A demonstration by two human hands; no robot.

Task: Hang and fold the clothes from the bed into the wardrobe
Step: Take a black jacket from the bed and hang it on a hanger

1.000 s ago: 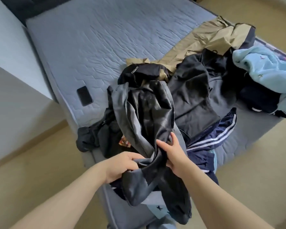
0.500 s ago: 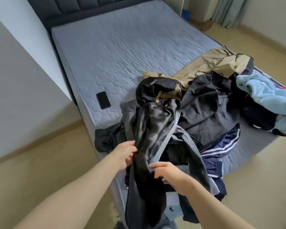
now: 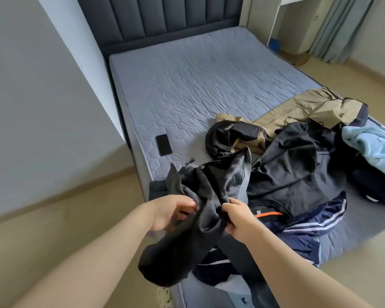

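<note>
A black, shiny-lined jacket (image 3: 211, 187) is lifted off the near corner of the bed (image 3: 187, 85). My left hand (image 3: 171, 210) grips its left side and my right hand (image 3: 236, 216) pinches a fold of its lining; the lower part hangs over the bed's edge. Behind it lies a pile of clothes: a dark hoodie (image 3: 291, 170), a navy striped garment (image 3: 316, 221), a tan and black jacket (image 3: 298, 112) and a light blue garment (image 3: 371, 143). No wardrobe is in view.
A black phone (image 3: 163, 144) lies on the mattress near the left edge. A grey wall (image 3: 42, 96) runs close along the bed's left side. The padded headboard (image 3: 165, 21) stands at the back. Beige floor (image 3: 53, 230) surrounds the bed.
The view has tilted up, showing the headboard. Both hands have raised the black jacket and shifted their grips closer together on it.
</note>
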